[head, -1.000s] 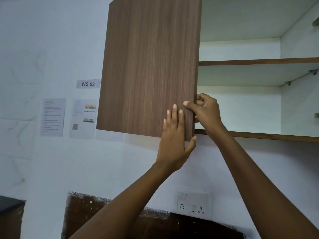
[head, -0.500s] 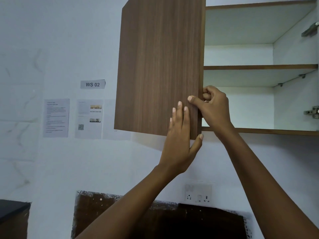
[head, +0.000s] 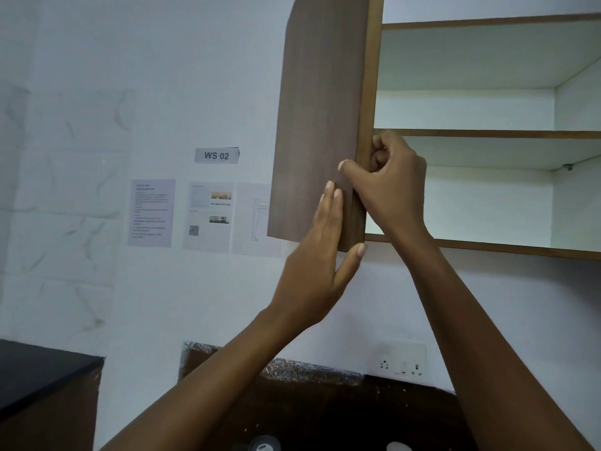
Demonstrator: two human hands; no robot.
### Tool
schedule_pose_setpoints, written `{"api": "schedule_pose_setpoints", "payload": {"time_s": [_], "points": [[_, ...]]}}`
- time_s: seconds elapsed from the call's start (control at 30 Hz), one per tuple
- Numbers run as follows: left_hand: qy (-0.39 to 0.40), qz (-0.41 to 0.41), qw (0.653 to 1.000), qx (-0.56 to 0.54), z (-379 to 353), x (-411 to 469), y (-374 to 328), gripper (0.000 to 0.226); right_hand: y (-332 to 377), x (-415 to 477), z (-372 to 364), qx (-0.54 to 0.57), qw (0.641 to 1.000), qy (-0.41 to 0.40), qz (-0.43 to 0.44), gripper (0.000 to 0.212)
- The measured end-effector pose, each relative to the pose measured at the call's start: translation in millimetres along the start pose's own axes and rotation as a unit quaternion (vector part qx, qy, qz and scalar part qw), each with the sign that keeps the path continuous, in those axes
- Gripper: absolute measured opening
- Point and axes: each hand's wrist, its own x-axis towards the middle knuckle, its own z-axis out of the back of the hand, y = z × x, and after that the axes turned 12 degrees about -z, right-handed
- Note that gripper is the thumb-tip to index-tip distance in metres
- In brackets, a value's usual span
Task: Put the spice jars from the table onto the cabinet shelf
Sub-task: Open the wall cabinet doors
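Observation:
A wall cabinet with a brown wood-grain door (head: pixel 318 118) hangs ahead, its door swung out towards me. My right hand (head: pixel 387 187) grips the door's free edge, thumb on the front and fingers curled behind. My left hand (head: pixel 322 252) lies flat against the door's front near its lower corner, fingers together, thumb under the bottom edge. Inside, the white lower shelf (head: pixel 487 245) and middle shelf (head: pixel 487 135) hold nothing I can see. Two jar tops, a dark lid (head: pixel 265 443) and a white lid (head: pixel 398 446), peek in at the bottom edge.
A white wall carries a "WS 02" label (head: pixel 217 155) and several printed sheets (head: pixel 151 213). A white socket plate (head: pixel 401 361) sits below the cabinet above a dark backsplash (head: pixel 325 402). A black countertop corner (head: pixel 39 375) is at lower left.
The door has swung further open, turning more edge-on to me. Both hands stayed on it and moved with it. The view shifted so the cabinet interior sits lower and further right.

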Motion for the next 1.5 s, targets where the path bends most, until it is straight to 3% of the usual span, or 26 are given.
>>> {"api": "schedule_pose_setpoints", "payload": {"time_s": [0.23,0.6,0.93,1.27,1.5], "points": [[-0.075,0.065,0.995,0.014,63.1,-39.1,15.3,0.06,61.7,-27.8,-50.8,-0.002,0.999,0.018,0.047,0.026],[-0.2,0.15,0.968,-0.025,128.0,-59.2,42.7,0.048,114.7,-52.7,-126.2,-0.069,0.992,-0.02,0.1,0.025],[-0.25,0.232,0.94,-0.009,181.5,-77.1,82.9,0.043,153.6,-81.2,-207.9,-0.031,0.997,-0.007,0.066,0.032],[-0.26,0.237,0.936,0.007,177.6,-79.2,81.5,0.039,149.7,-83.2,-210.6,0.065,0.996,0.0,0.058,0.04],[-0.322,0.262,0.909,-0.042,161.1,-82.5,62.8,0.039,131.4,-96.5,-197.2,0.126,0.991,0.036,0.035,0.043]]}}
